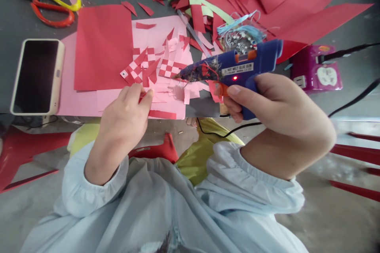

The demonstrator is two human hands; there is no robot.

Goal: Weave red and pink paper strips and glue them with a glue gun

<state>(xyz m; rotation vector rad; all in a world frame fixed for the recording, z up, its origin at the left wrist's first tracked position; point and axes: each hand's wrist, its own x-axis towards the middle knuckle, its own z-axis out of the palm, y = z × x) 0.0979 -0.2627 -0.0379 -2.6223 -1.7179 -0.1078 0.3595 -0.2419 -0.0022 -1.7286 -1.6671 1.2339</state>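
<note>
My right hand (pixel 261 99) grips a blue hot glue gun (pixel 252 61), with fingers at its orange trigger (pixel 222 90) and a red light lit on its side. The gun's nozzle points left, close to a red-and-pink checkered woven paper piece (pixel 170 68). Whether the tip touches it I cannot tell. My left hand (pixel 126 110) is closed at the table's near edge, with a bit of red paper (pixel 143 95) showing between thumb and fingers. Just beyond those fingers lies another woven paper piece (pixel 136 69) with pointed red ends and a small eyelet.
A phone (pixel 35 77) lies at the left, below scissors (pixel 56 4) with yellow and red handles. Red card (pixel 103 47) rests on pink sheets (pixel 68 67). Eyelets (pixel 240 41), blue tassels (pixel 237 23) and a purple power socket (pixel 316 69) with cords are at the right.
</note>
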